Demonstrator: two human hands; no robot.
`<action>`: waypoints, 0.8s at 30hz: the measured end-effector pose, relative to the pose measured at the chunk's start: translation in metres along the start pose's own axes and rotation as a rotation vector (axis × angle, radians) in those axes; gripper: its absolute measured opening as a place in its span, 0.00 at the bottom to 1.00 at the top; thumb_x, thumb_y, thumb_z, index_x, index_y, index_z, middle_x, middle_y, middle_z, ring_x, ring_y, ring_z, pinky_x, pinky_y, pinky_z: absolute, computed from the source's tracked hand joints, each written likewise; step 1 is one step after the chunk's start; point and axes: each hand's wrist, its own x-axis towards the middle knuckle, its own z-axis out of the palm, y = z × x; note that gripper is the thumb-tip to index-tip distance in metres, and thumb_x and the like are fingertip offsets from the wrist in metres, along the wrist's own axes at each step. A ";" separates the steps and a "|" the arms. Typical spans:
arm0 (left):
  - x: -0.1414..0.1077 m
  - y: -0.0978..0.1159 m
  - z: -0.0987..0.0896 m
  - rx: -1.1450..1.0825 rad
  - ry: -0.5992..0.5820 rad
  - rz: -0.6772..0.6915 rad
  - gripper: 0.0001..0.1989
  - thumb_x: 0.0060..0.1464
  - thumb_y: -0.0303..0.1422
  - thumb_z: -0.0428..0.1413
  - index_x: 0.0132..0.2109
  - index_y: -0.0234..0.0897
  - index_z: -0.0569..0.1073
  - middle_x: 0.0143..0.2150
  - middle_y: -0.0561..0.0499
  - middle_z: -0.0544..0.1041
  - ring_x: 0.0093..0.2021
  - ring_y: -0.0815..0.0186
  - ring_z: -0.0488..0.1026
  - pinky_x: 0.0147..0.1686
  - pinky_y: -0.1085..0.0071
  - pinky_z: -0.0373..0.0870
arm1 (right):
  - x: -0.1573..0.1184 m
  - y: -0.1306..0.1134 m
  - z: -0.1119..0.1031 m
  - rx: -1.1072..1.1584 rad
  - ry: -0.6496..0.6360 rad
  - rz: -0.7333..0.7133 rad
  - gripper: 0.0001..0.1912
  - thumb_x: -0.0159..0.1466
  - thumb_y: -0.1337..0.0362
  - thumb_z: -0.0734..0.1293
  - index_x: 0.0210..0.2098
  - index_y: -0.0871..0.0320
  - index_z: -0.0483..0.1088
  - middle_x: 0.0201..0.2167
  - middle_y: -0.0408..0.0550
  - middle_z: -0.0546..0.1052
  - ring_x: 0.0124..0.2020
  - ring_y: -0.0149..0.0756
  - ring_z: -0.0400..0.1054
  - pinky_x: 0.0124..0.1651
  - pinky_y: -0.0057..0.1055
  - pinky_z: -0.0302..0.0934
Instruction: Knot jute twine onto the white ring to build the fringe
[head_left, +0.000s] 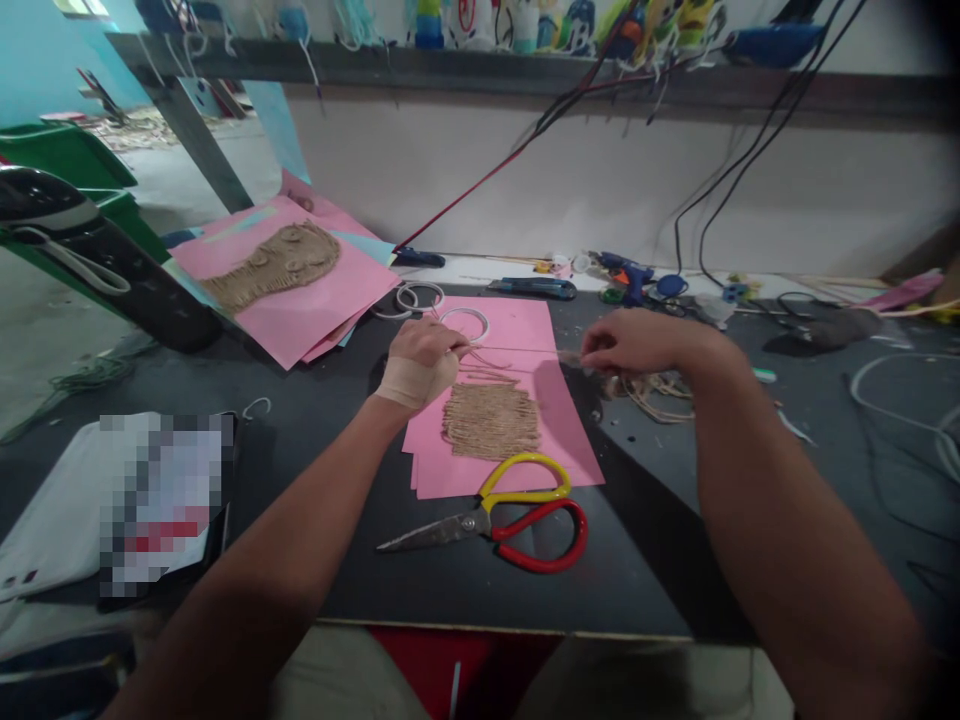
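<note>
A thin brown strand (525, 350) runs between my two hands above a pink sheet (559, 440). My left hand (425, 360), with a tan wrap at the wrist, pinches its left end near the sheet's upper left edge. My right hand (626, 342) is closed on the other end, to the right of the sheet. Below the strand, a rectangular patch of twine rows (491, 420) lies on the pink sheet. A few loose twine pieces (487, 368) rest just above the patch. Scissors with yellow and red handles (480, 522) lie closed at the sheet's lower edge.
White tape rings (420, 298), a blue cutter (532, 288) and a glue gun (630, 277) sit along the back. More pink sheets with a twine shape (281, 262) and a black bottle (112, 265) stand left. A tablet (169, 510) lies front left; loose twine (660, 398) is right.
</note>
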 end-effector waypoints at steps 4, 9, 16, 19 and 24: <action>0.000 0.005 -0.002 -0.011 -0.033 0.033 0.03 0.57 0.31 0.62 0.36 0.41 0.81 0.35 0.49 0.84 0.41 0.58 0.77 0.45 0.59 0.68 | -0.007 0.019 -0.009 0.094 -0.038 0.098 0.04 0.59 0.68 0.69 0.31 0.55 0.77 0.22 0.42 0.79 0.23 0.34 0.73 0.28 0.30 0.65; 0.001 0.006 -0.004 0.002 -0.034 0.031 0.03 0.57 0.32 0.63 0.35 0.41 0.82 0.35 0.48 0.83 0.41 0.58 0.77 0.45 0.59 0.68 | -0.005 0.020 -0.013 0.026 0.084 0.087 0.07 0.53 0.73 0.71 0.30 0.55 0.77 0.25 0.43 0.80 0.27 0.36 0.74 0.30 0.31 0.64; 0.001 0.003 -0.003 -0.009 -0.012 0.015 0.03 0.55 0.30 0.63 0.33 0.41 0.81 0.34 0.48 0.83 0.40 0.57 0.77 0.45 0.58 0.68 | -0.005 0.041 -0.020 -0.062 0.277 0.113 0.11 0.51 0.75 0.72 0.30 0.54 0.78 0.27 0.44 0.81 0.29 0.39 0.75 0.32 0.33 0.65; 0.002 0.003 -0.003 0.005 0.005 0.010 0.03 0.55 0.30 0.63 0.33 0.40 0.81 0.34 0.47 0.83 0.41 0.56 0.76 0.45 0.58 0.68 | -0.011 0.049 -0.022 0.006 0.312 0.129 0.10 0.53 0.76 0.72 0.33 0.57 0.79 0.30 0.50 0.82 0.32 0.39 0.76 0.36 0.34 0.66; 0.002 0.003 -0.003 0.010 0.013 -0.006 0.04 0.55 0.30 0.63 0.32 0.40 0.80 0.33 0.47 0.83 0.41 0.56 0.77 0.45 0.57 0.69 | -0.022 0.052 -0.029 0.082 0.293 0.103 0.08 0.57 0.72 0.73 0.38 0.64 0.79 0.38 0.61 0.83 0.34 0.35 0.76 0.42 0.36 0.66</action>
